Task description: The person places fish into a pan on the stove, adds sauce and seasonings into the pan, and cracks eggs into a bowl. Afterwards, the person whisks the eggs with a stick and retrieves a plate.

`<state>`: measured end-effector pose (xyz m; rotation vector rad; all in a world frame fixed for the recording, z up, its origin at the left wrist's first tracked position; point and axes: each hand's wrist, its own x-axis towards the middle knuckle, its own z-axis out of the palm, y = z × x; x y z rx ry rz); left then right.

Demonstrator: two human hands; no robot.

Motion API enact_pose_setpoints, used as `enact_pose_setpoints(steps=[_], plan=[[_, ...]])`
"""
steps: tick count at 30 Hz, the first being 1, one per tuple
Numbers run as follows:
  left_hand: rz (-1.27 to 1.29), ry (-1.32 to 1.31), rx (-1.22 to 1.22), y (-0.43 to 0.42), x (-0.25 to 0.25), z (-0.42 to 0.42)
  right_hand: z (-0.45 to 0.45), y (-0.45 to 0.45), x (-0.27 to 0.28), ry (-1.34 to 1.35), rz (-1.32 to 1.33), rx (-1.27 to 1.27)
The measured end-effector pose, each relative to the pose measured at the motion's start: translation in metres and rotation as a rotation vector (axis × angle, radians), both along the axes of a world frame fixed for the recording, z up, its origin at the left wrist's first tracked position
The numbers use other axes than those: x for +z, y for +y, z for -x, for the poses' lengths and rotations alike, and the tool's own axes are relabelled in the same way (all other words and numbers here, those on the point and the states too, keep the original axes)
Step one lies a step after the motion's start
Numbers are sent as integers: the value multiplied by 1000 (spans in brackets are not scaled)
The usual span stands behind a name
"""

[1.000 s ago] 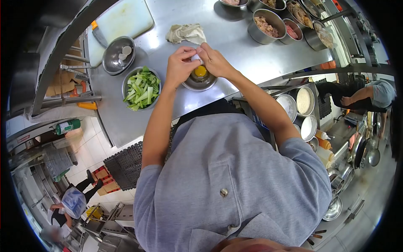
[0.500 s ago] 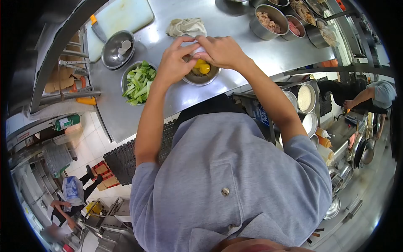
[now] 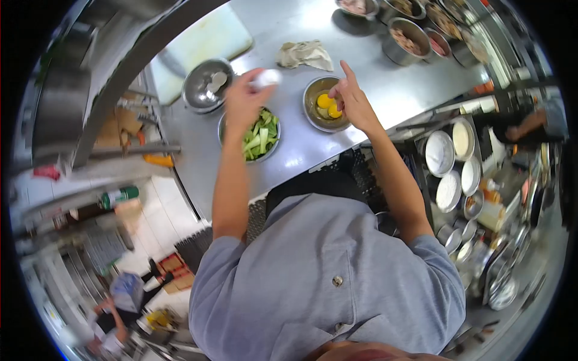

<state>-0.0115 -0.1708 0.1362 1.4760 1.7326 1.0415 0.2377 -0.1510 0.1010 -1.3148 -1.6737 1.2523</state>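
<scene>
Between the two metal bowls on the left, my left hand (image 3: 244,99) is closed on a white eggshell (image 3: 267,78), blurred by motion. My right hand (image 3: 355,99) holds nothing, its index finger stretched out, over the right edge of a steel bowl (image 3: 310,99). Two yellow yolks (image 3: 327,101) lie in that bowl. Chopped greens (image 3: 260,137) fill another bowl, partly hidden by my left forearm. White shells (image 3: 217,82) sit in the metal bowl (image 3: 195,87) at the left.
A crumpled cloth (image 3: 305,55) lies behind the egg bowl. Cutting board (image 3: 205,45) at the back left; pots of meat (image 3: 406,41) at the back right. Bowls of white contents (image 3: 440,153) stand at the right. Co-workers (image 3: 114,313) (image 3: 539,123) are at lower left and far right.
My hands have parted above the egg bowl. The left has moved left with the shell, the right has opened. Two yolks now show fully. The whole view has shifted.
</scene>
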Motion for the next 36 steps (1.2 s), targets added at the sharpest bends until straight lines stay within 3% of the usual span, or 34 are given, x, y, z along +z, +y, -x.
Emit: enact_pose_setpoints(steps=[1,3,4,6,8,9,11,14,16,18,20,21,22,24,26,28,29,31,36], plan=[[-35,-185,47,5,-16,31,-8,-13,0,97,50,-43],[-107,-154,-44,14,-23,82,-28,-47,-9,219,91,-191],[-136,314,-98,17,-30,106,-37,-70,-9,206,72,-263],[-186,646,-132,14,-18,101,-53,-117,-18,194,173,-435],[-154,423,-147,7,-12,60,-62,-166,-12,27,195,-582],[3,418,-256,7,-3,41,-64,-189,-33,-42,54,-643],[169,-16,-381,6,-29,5,-73,-241,-25,-86,38,-813],[393,311,-371,16,-59,-38,-94,-316,-18,-114,-116,-1176],[501,-39,-389,40,-98,-40,-122,-368,-14,-241,-295,-1474],[518,-246,-418,30,-92,-53,-153,-437,-4,-361,-344,-1834],[606,-348,-365,38,-103,-61,-180,-523,13,-342,-191,-2187],[602,-334,-368,35,-102,-68,-204,-573,-2,-536,-364,-2322],[593,-296,-386,28,-101,-75,-223,-626,-8,-578,-325,-2422],[567,-204,-431,9,-97,-87,-250,-722,-14,-650,-182,-2720],[535,-87,-499,-13,-88,-104,-282,-822,-35,-914,96,-2931],[479,57,-591,-34,-76,-121,-300,-880,-29,-785,378,-3163],[451,131,-642,-42,-71,-128,-305,-898,-26,-781,374,-3177],[384,293,-738,-61,-58,-146,-312,-920,-8,429,-142,-3205],[199,672,-947,-104,-25,-186,-348,-980,-64,480,-66,-3113]])
